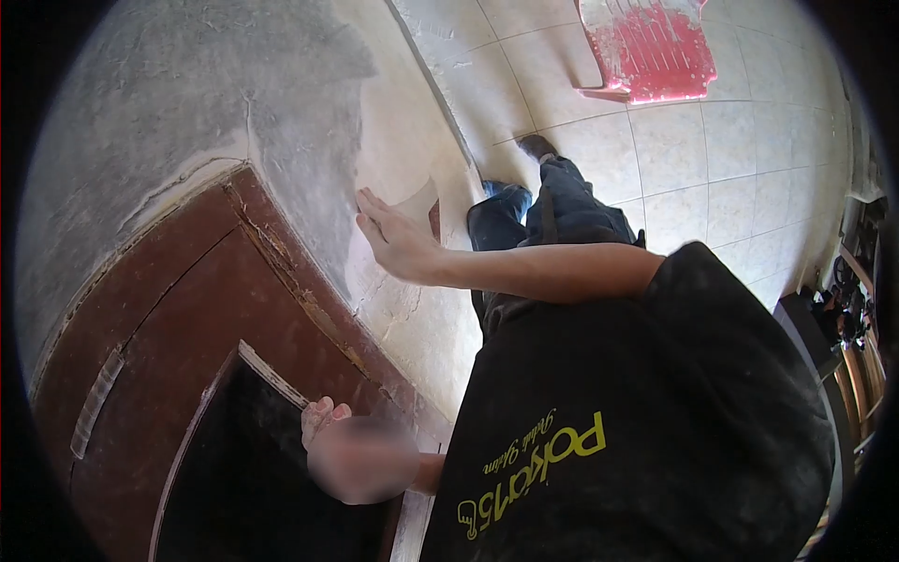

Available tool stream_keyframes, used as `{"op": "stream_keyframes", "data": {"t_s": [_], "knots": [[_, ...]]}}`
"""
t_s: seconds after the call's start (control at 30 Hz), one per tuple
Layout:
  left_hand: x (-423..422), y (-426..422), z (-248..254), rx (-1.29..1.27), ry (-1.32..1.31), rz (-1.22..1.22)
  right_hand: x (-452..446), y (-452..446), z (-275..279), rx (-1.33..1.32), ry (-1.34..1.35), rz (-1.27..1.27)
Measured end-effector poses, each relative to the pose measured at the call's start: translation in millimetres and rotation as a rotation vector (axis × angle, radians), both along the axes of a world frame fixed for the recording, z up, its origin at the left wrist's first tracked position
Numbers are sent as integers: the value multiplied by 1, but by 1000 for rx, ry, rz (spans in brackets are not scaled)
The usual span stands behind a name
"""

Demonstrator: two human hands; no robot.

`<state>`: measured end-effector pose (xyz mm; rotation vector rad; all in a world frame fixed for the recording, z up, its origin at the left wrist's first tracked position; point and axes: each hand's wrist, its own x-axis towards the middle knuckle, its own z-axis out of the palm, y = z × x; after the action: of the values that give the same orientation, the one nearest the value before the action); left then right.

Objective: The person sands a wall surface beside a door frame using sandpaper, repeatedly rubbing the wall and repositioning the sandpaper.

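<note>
My right hand [398,242] is raised against the plastered wall [300,122], fingers straight and pressed together. From under it juts a thin sheet of what looks like sandpaper [418,199], pale on one face and reddish-brown on the other. The hand presses this sheet at the wall. Lower down, my left hand [361,454] is at the brown wooden frame [281,290], beside a dark opening [253,459]. Its fingers look bent over the frame's inner edge; the rest of that hand is blurred.
A pink, plaster-spattered plastic object [655,47] lies on the tiled floor [684,159]. My legs and a shoe [537,146] are close to the wall. Mixed items, some dark and some wooden [852,318], crowd the far right. The frame is cracked along its corner.
</note>
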<state>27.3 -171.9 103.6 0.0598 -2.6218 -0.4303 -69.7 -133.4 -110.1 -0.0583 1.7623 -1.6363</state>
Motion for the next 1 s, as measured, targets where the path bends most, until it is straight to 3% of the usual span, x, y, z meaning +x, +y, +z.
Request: {"op": "stream_keyframes", "data": {"t_s": [0.1, 0.23, 0.33, 0.37, 0.5, 0.6, 0.7, 0.8, 0.9, 1.0], "knots": [[3, -1, 5, -45, -31, -1, -33, -4, -16, 40, -111, -1], [2, 0, 4, -49, -25, 38, 5, -6, 1, 43, 44, -60], [-1, 3, 1, -40, -5, 70, -28, 0, -22, -10, -177, 192], [0, 3, 2, -47, -8, 68, -44, -2, -27, 4, -317, 131], [6, -6, 6, 0, -36, -29, 4, -9, 0, 72, 26, -153], [4, -4, 3, -5, -27, -17, -5, -3, -10, 6, 29, -113], [6, -5, 3, 13, -20, -28, -37, -4, -37, 25, -280, 53], [8, -5, 5, 31, -22, -18, -21, 11, 3, -21, -179, -24], [1, -3, 1, 7, 12, 8, -3, -1, -29, -18, -182, -338], [3, -3, 4, 3, 3, 7, -11, -1, -39, 137, -11, -338]]}}
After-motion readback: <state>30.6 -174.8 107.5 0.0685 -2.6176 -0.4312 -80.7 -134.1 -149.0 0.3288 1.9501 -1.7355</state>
